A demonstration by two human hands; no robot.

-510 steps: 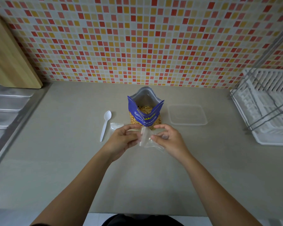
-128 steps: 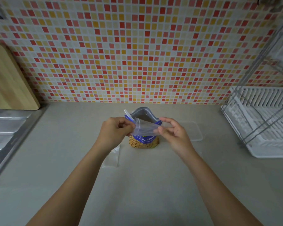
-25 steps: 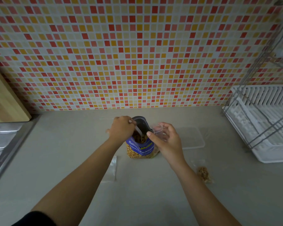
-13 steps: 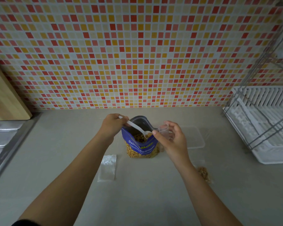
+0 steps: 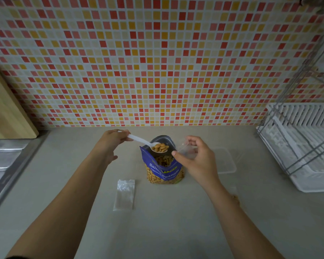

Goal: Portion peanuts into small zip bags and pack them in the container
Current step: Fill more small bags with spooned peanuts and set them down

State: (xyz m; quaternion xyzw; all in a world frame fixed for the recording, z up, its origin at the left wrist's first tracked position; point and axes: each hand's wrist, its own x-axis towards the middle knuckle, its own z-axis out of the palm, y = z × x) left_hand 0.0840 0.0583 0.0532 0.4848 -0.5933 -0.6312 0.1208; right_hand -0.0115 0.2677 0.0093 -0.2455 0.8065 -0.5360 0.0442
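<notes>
A blue peanut pouch (image 5: 164, 171) stands open on the counter. My left hand (image 5: 112, 140) grips the handle of a white plastic spoon (image 5: 144, 142). Its bowl, heaped with peanuts, hovers over the pouch mouth. My right hand (image 5: 196, 159) pinches a small clear zip bag (image 5: 185, 149) open just right of the spoon. An empty flat zip bag (image 5: 124, 194) lies on the counter left of the pouch. A clear plastic container (image 5: 226, 161) sits behind my right hand. A filled bag of peanuts (image 5: 235, 198) shows partly behind my right forearm.
A white dish rack (image 5: 305, 146) with a wire frame fills the right side. A wooden board (image 5: 6, 113) leans on the tiled wall at the left, above a steel sink drainer (image 5: 2, 161).
My left hand has lifted the spoon out of the pouch with a load of peanuts and brought it toward the open zip bag in my right hand.
</notes>
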